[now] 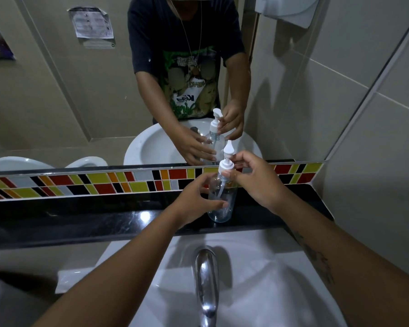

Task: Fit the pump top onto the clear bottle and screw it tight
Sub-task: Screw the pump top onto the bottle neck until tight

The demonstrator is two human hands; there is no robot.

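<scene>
A clear plastic bottle (222, 204) stands upright on the black stone ledge (104, 215) behind the basin. The white pump top (226, 161) sits on its neck, nozzle pointing away from me, and its dip tube runs down inside the bottle. My left hand (196, 199) wraps around the bottle's left side, thumb in front and fingers behind. My right hand (257, 180) pinches the pump's white collar between thumb and fingers. Whether the collar is fully seated I cannot tell.
A chrome tap (204, 279) rises over the white basin (257, 267) below my arms. A coloured tile strip (92, 182) and a wall mirror (80, 90) stand right behind the ledge; the mirror repeats the person, hands and bottle. A tiled wall (376, 185) closes the right side.
</scene>
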